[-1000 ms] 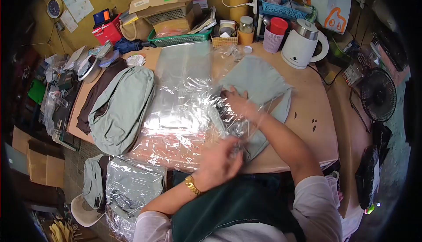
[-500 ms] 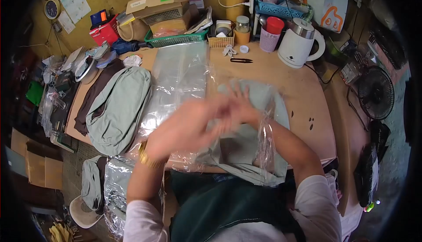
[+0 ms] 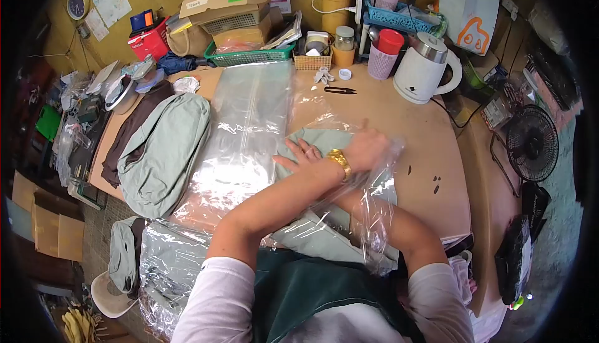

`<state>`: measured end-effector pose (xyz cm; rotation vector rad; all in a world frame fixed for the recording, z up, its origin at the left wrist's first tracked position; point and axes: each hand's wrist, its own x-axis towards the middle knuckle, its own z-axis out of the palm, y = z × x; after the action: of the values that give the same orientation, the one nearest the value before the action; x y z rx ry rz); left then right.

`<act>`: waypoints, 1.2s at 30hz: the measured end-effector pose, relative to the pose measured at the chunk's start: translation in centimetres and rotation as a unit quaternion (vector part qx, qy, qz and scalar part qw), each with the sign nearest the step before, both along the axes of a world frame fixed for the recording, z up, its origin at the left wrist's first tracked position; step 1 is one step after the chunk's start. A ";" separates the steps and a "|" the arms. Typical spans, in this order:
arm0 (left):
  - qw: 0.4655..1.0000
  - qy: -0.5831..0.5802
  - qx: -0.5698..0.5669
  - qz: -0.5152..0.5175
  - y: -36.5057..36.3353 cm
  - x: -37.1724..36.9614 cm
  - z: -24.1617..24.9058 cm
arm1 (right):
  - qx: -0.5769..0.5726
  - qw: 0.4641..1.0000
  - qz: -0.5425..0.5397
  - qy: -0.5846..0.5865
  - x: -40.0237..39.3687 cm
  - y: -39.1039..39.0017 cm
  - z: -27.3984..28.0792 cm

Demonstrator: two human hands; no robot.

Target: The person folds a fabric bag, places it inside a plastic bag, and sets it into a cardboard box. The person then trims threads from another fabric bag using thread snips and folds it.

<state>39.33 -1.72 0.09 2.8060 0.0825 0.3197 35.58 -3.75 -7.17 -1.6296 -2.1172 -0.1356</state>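
Note:
My forearms cross over a clear plastic bag with a folded grey-green cloth piece in it. Reaching across to the right, my left hand, with a gold bracelet at the wrist, is closed at the bag's right side, where the film bunches by the fingers. Under that arm, my right hand lies flat on the cloth with fingers spread, a ring on one finger. Clear film covers part of the right forearm. Left of the hands lies a stack of flat clear bags.
Another grey-green cloth piece lies at the table's left over dark brown cloth. At the back stand a white kettle, a pink cup and a green basket. Black thread snips lie before them. A fan stands right.
My left hand has swung right, over the right arm, to the bag's right side. My right hand has slid left and now lies spread on the cloth.

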 end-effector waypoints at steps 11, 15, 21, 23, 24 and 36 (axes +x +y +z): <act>0.956 -0.286 0.073 -0.012 -4.4 -10.0 12.5 | 0.029 0.959 -0.186 0.211 8.3 0.8 2.2; 0.962 0.058 0.034 0.264 0.1 -20.1 13.0 | -0.113 0.974 -0.051 0.190 7.9 -5.2 3.0; 0.841 0.331 -0.408 0.126 -3.1 -22.8 0.1 | -0.241 0.966 -0.081 -0.053 4.8 -5.5 3.8; 0.888 0.127 -0.427 0.114 -3.7 -22.5 -3.7 | -0.157 0.973 -0.134 -0.100 6.3 -3.4 0.2; 0.829 0.093 -0.546 0.077 -4.3 -22.2 -3.5 | -0.139 0.979 -0.149 -0.028 7.0 -2.7 0.2; 0.691 0.161 -0.694 0.125 -3.3 -22.7 -0.4 | -0.059 0.965 -0.007 0.257 8.7 -3.7 1.0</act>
<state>16.65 -5.05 -0.31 1.2631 0.5316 -0.1748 44.23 -7.47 -6.18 -1.5381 -1.7370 0.3791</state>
